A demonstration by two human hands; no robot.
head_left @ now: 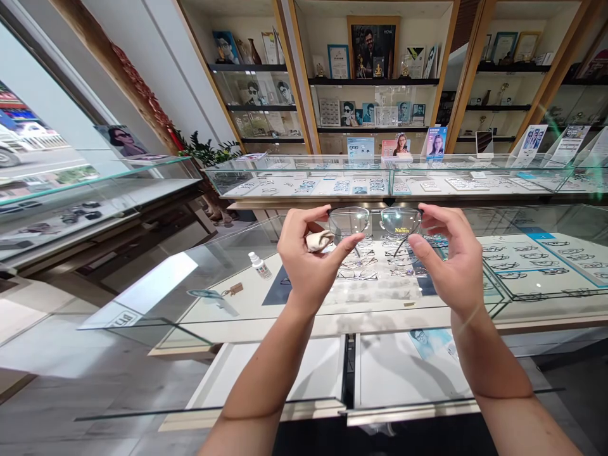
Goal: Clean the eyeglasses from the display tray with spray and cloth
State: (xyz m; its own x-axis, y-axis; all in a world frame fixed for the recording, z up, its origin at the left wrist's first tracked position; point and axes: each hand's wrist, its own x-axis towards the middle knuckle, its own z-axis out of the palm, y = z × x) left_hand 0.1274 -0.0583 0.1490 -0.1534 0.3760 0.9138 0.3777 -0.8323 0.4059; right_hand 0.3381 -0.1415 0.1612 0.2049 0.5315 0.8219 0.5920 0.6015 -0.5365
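Observation:
Both my hands hold up a pair of eyeglasses [375,220] above a glass display case. The lenses are clear, and yellow lettering shows on the right one. My left hand [308,259] pinches the left end of the frame and also keeps a folded pale cloth [319,240] within its curled fingers. With thumb and fingers, my right hand [446,253] grips the right end of the frame. The temples point down and away from the lenses. Rows of other glasses [358,274] lie inside the case below, partly hidden by my hands.
A small white spray bottle [259,265] stands on the glass case [237,316] at left, near a brown tag [232,290]. Two white drawers [285,367] stick out below the case's front edge. More display cases [304,166] stand ahead and to the left, with shelves behind.

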